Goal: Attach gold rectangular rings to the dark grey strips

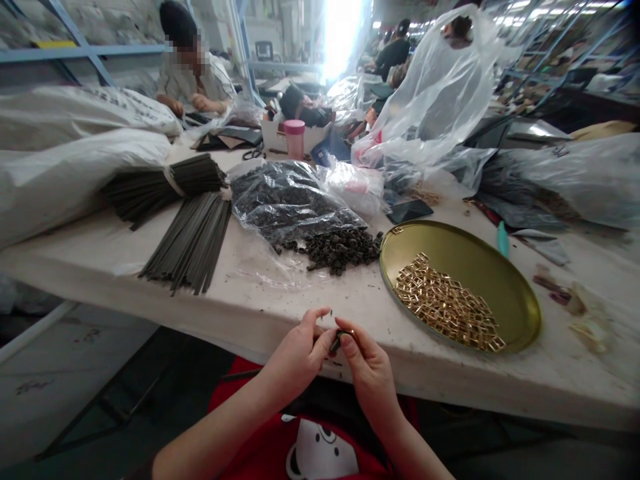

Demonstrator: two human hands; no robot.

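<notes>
Two hands are close together at the near edge of the table (240, 317), with their fingertips around one tiny job. The right hand (369, 363) pinches a small dark piece (335, 344) between its thumb and bent fingers. The left hand (294, 357) has its thumb up against the same piece, and its pointing finger is lifted away. I cannot tell if the left hand grips the piece or only touches it.

A bit of shiny gold (352, 332) peeks out by the right thumb. So I think the step in hand is working the dark piece and the gold part together. The next move seems to call for a steady pinch and small, careful pushes, because the parts are so little and easy to drop.

The piece is dark and stubby. Fingers hide most of it, so its full shape is hard to see.

Just ahead of the hands sits a heap of dark little loops (345, 252), spilling from a clear bag (285, 200). To the right of the right hand, a round gold tray (460, 250) holds lots of shiny buckles (445, 303). Ahead and left of the left hand lie long, thin dark strips (190, 243).
</notes>
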